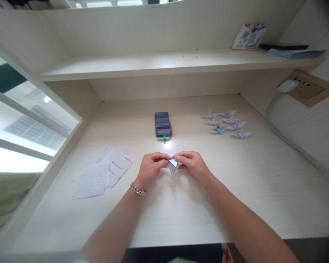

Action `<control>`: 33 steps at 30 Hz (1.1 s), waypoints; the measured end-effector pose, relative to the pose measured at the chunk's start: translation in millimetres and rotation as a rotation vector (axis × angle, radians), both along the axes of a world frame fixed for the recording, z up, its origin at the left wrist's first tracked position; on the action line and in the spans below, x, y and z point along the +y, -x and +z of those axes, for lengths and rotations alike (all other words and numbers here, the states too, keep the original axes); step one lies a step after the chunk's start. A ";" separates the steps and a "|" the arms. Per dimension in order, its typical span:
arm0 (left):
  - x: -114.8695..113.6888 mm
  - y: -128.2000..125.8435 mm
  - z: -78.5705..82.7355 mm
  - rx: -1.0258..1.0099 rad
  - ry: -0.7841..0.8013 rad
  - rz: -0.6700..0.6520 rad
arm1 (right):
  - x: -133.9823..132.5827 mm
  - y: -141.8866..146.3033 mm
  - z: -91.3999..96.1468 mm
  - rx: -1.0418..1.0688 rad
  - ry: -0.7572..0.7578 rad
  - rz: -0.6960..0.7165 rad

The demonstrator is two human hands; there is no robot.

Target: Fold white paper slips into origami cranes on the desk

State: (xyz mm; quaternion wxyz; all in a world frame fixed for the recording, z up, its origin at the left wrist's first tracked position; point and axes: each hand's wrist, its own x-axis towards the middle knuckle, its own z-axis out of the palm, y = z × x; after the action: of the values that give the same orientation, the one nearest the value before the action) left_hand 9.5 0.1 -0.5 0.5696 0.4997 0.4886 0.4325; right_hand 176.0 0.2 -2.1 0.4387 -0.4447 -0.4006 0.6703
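Note:
Both my hands meet over the middle of the pale wooden desk (pixel 181 204), pinching a small folded piece of white paper (pixel 173 166) between them. My left hand (pixel 151 168), with a metal bracelet at the wrist, grips the paper's left side with closed fingers. My right hand (pixel 193 166) grips its right side, fingers curled over the top edge. The paper shows a downward point between the thumbs.
A phone (pixel 162 126) lies just beyond my hands. Several folded paper cranes (pixel 227 123) sit at the back right. Loose printed sheets (pixel 102 175) lie at the left. A shelf (pixel 167 64) runs above; a cable (pixel 287 142) hangs from a wall socket (pixel 308 87) at right.

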 end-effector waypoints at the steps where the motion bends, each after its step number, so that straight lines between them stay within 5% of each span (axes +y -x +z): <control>1: 0.3 0.0 -0.2 0.007 0.005 -0.006 | 0.2 -0.3 -1.8 -0.035 -0.016 0.003; 13: 0.9 -1.8 1.9 -0.039 -0.005 0.008 | -1.5 4.1 2.3 -0.228 -0.180 -0.061; 17: -1.0 -5.8 1.8 -0.089 0.036 0.035 | -0.5 3.3 -1.2 -0.207 -0.214 -0.098; 23: -5.6 -9.7 -0.3 -0.093 0.180 -0.108 | 1.9 1.2 -5.2 -0.188 -0.223 -0.170; 33: -5.9 -12.1 3.0 -0.062 0.172 -0.053 | 1.0 2.4 -5.9 -0.188 -0.238 -0.177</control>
State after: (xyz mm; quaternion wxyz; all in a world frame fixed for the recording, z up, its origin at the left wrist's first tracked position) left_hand 21.5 -5.8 2.5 0.6364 0.4482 0.4927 0.3891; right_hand 173.6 1.2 -7.9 0.5061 -0.4839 -0.4758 0.5323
